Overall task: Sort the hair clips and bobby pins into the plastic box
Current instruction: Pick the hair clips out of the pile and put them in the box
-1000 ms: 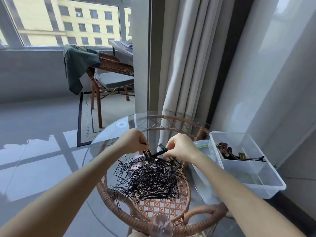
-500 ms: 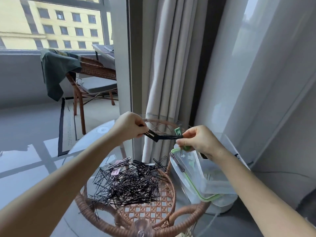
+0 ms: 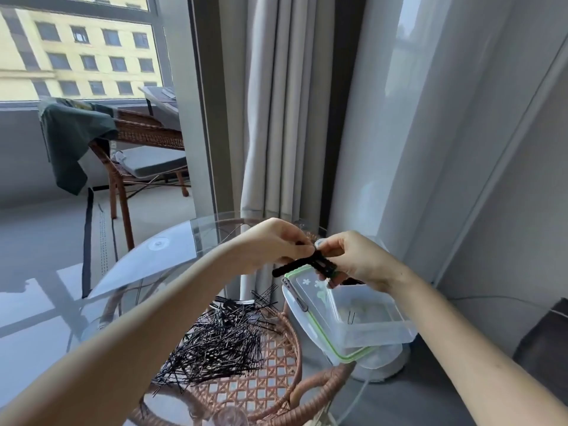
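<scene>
Currently both hands pinch a bundle of black bobby pins point(image 3: 302, 265) above the plastic box point(image 3: 365, 318): left hand point(image 3: 270, 244) and right hand point(image 3: 353, 259) each closed on it. Long axis runs left-right, box opening directly below-right, right hand nearer. Forearms raised, wrists level. Loose pile point(image 3: 221, 339) sits on the tabletop point(image 3: 172, 256), lower left.

Grey curtain point(image 3: 270, 103), window point(image 3: 80, 53), wicker chair point(image 3: 144, 149)

daylight fr window point(image 3: 83, 53) | glass glare | hands blurred | edges warped
</scene>
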{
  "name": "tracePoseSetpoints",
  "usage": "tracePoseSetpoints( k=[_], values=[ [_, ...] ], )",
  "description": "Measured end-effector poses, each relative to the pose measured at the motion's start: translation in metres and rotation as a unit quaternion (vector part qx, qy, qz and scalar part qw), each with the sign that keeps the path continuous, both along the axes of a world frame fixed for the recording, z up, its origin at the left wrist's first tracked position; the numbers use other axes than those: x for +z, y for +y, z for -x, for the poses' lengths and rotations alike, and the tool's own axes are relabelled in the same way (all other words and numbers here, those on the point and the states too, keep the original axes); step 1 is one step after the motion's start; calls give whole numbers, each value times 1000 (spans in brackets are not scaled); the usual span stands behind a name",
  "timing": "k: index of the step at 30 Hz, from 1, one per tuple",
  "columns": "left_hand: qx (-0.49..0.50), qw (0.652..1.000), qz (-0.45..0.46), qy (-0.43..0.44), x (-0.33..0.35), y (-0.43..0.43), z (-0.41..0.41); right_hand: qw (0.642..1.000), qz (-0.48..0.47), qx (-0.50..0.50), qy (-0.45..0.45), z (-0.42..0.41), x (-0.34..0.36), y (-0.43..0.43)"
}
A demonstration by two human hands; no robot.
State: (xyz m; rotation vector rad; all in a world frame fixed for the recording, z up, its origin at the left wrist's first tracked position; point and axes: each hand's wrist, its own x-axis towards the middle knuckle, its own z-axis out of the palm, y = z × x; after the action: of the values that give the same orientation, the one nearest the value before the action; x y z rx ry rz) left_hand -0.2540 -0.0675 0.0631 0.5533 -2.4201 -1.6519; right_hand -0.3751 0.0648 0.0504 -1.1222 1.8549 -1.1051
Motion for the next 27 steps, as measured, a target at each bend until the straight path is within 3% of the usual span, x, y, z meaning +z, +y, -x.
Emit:
tracePoseSetpoints(
  k=[3, 6, 9, 13, 16, 20, 23, 25, 27],
  values=[
    [68, 996, -21, 51, 2, 11, 24, 996, 57, -72, -6, 19, 6, 9],
    [109, 985, -107, 75, 1, 25, 51, 985, 108, -133, -3, 36, 8, 19],
    [151, 967, -187, 88, -2, 37, 74, 975, 102, -183, 69, 52, 2, 28],
    [189, 957, -206, 78, -7, 45, 98, 955, 66, -219, 188, 69, -9, 39],
    [220, 964, -142, 52, -15, 41, 109, 951, 44, -209, 224, 77, -15, 47],
    [200, 979, 28, -18, -25, 38, 112, 950, 24, -169, 260, 80, -17, 49],
    [152, 973, 170, -48, -29, 39, 111, 960, 43, -167, 221, 82, -12, 48],
    [114, 978, 175, -23, -30, 40, 110, 970, 76, -168, 157, 83, -8, 47],
    [74, 989, 125, 0, -29, 40, 110, 974, 107, -169, 104, 82, -7, 45]
  ],
)
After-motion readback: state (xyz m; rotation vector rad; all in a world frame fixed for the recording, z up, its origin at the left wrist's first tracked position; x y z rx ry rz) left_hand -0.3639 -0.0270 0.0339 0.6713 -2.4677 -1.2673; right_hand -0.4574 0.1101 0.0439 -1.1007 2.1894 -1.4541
